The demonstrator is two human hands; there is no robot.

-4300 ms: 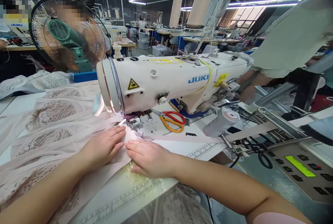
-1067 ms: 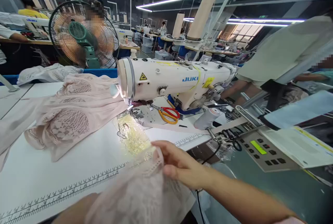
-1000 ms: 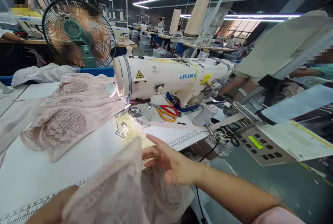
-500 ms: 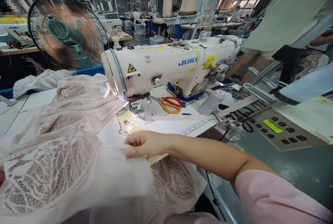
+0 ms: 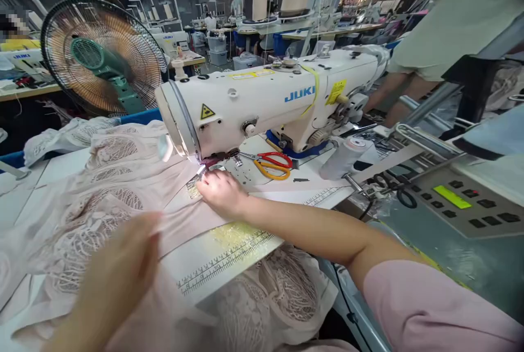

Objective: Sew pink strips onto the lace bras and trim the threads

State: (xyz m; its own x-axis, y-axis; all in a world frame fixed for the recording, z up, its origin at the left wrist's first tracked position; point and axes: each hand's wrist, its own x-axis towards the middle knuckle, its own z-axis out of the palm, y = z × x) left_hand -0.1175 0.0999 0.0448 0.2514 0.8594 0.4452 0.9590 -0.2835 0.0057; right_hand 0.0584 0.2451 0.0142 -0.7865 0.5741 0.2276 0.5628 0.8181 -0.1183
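A pale pink lace bra point(image 5: 186, 226) lies partly under the head of the white sewing machine point(image 5: 254, 106). My right hand point(image 5: 221, 191) is beside the needle area, its fingers closed on the edge of the bra's smooth band. Over the cloth at the lower left is my left hand point(image 5: 126, 259), smeared by motion; whether its fingers grip the fabric is unclear. More lace bras point(image 5: 110, 150) spread in a joined row behind it. Another lace cup point(image 5: 286, 286) hangs below the table's front edge.
Scissors with red and orange handles point(image 5: 274, 165) lie beside the machine bed, near a grey thread cone point(image 5: 344, 158). A printed ruler point(image 5: 221, 267) runs along the table edge. At the right is a control panel point(image 5: 454, 199). A fan point(image 5: 102, 57) and a standing person point(image 5: 446, 41) are beyond.
My right hand has moved up to the needle area with the fabric edge. The left hand has come into view from the left edge. The nearer bra has been drawn leftward and flattened, uncovering the ruler.
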